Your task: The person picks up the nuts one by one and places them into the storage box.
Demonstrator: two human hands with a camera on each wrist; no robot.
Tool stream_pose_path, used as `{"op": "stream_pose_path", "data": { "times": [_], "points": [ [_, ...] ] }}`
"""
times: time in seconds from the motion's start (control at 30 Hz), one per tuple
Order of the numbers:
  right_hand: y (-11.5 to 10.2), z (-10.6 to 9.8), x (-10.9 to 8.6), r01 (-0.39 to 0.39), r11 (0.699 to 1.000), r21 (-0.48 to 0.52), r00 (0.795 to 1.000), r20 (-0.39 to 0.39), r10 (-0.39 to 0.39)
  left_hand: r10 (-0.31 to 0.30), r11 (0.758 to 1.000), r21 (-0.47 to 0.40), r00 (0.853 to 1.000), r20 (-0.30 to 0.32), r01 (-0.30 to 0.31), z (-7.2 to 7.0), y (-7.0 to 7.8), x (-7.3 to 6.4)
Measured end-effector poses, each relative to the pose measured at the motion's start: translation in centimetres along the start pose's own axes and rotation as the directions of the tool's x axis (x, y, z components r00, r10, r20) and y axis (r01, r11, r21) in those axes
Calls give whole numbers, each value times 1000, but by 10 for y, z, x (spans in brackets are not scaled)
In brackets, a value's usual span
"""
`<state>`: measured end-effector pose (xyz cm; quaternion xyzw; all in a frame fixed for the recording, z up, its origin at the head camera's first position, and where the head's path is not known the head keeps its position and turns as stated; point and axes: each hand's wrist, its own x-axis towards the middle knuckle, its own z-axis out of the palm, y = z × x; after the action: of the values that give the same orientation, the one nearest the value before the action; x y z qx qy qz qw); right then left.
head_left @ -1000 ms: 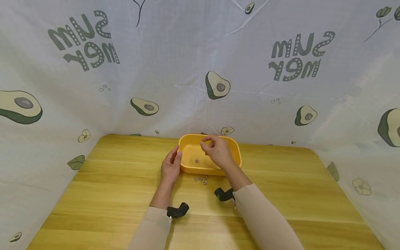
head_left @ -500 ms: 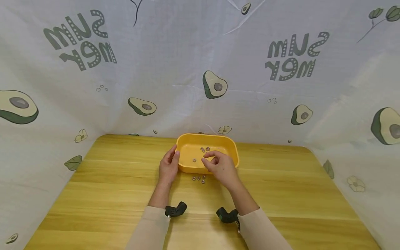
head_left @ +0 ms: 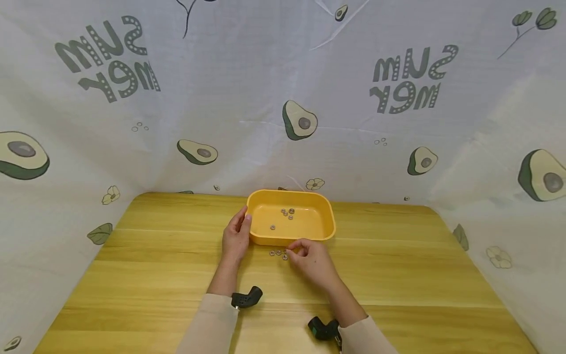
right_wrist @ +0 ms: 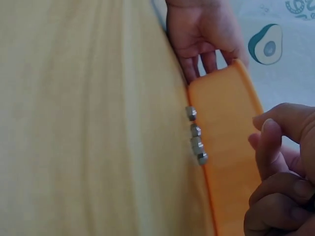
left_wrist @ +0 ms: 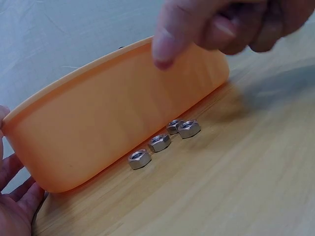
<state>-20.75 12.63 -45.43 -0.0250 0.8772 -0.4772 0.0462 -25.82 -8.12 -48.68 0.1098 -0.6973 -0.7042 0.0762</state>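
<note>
Much avocado-print cloth behind tray

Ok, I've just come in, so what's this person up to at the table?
A person is handling small metal nuts beside a yellow tray. Their left hand rests against the tray's left end, while their right hand is by the front side, close to four nuts on the wooden table. The right wrist view shows nothing between its finger and thumb. A few more nuts lie inside the tray.
</note>
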Motion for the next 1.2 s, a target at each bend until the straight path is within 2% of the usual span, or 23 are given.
{"op": "stream_pose_path", "data": {
  "times": [0.23, 0.4, 0.73, 1.07, 1.2],
  "points": [
    [17, 4, 3, -12, 1000, -18, 997, 74, 13, -1, 1000, 3, 1000, 7, 1, 0, 1, -2],
    [21, 8, 6, 2, 999, -36, 998, 67, 0, 3, 1000, -2, 1000, 13, -3, -1, 2, -2],
    [21, 14, 6, 53, 980, -190, 998, 48, -45, 2, 1000, 1, 1000, 17, -2, -1, 2, -3],
    [21, 15, 4, 103, 964, -244, 995, 31, -99, 0, 1000, 1, 1000, 5, 0, 0, 2, -3],
    [22, 15, 4, 98, 964, -249, 995, 26, -94, -2, 1000, -5, 1000, 5, 2, 1, 2, -3]
  ]
}}
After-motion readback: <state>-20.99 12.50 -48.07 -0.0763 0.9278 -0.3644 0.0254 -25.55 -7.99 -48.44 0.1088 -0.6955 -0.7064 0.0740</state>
